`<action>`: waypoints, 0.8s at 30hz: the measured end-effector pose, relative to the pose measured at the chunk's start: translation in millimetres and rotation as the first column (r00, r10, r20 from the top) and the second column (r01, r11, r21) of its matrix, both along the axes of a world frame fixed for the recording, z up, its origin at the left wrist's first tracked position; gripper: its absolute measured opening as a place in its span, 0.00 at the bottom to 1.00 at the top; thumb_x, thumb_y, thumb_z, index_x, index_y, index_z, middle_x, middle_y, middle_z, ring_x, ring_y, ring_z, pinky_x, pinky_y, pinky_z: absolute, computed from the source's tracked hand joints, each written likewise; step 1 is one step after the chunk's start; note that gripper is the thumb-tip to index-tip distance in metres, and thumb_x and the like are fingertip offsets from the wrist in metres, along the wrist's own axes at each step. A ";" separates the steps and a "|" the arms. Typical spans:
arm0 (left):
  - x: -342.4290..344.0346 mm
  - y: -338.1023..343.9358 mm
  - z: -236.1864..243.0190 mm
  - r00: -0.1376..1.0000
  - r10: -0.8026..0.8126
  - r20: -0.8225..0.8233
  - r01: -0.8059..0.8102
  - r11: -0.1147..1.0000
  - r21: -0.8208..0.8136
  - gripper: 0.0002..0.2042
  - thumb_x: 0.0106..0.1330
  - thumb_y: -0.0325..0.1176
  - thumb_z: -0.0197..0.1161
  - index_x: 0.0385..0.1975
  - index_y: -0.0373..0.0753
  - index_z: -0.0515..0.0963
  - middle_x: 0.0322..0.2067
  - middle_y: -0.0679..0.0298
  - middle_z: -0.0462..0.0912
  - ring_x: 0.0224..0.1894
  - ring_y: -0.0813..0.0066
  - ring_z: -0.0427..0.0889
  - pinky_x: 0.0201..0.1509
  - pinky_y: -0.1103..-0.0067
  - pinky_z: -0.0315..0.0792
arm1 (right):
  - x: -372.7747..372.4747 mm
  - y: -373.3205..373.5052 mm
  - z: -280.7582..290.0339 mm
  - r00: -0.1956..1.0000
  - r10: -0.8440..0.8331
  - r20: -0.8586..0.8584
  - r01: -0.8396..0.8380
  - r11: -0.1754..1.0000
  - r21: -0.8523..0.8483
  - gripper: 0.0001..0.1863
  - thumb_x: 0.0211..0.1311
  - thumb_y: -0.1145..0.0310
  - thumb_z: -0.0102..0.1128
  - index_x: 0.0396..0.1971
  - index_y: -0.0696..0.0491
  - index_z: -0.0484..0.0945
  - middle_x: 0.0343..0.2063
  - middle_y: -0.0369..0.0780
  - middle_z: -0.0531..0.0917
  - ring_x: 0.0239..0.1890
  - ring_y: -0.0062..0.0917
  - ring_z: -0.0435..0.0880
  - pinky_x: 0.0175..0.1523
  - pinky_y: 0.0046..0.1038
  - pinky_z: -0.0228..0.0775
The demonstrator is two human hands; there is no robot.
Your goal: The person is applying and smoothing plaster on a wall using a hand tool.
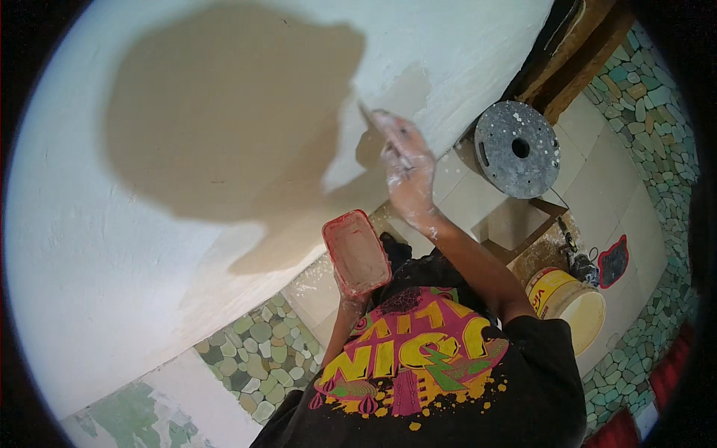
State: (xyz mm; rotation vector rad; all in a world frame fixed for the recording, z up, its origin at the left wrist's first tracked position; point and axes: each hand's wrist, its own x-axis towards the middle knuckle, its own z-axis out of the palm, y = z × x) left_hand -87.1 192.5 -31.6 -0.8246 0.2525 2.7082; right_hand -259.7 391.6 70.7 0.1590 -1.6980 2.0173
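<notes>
A rectangular red plastic tub (357,251), with pale grey-beige paint or filler inside and smears on its rim, is in front of my body. My left hand (352,292) holds it from below and the near side, most of the fingers hidden behind it. Close to the white wall (261,157), my right hand (409,160) is raised and closed around a slim hand tool (365,112), whose thin tip points at the wall. The tool's exact kind cannot be made out. White smears cover my right fingers and wrist.
On the tiled floor to the right stand a round grey speckled disc (497,168), an open cardboard box (515,224) and a yellow-white bucket (586,317). A red-edged dark piece (613,261) lies beyond. Brown wooden posts (586,63) rise at the upper right. My shadow falls across the wall.
</notes>
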 end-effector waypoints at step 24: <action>16.7 -18.7 -9.6 1.000 -0.004 0.003 0.004 0.995 -0.096 0.34 0.72 0.62 0.43 0.67 0.41 0.66 0.58 0.41 0.76 0.49 0.40 0.80 0.55 0.47 0.76 | -17.1 53.9 -24.4 0.954 -0.298 -0.028 0.293 0.911 0.290 0.23 0.69 0.77 0.53 0.64 0.61 0.71 0.62 0.48 0.76 0.66 0.34 0.74 0.71 0.34 0.60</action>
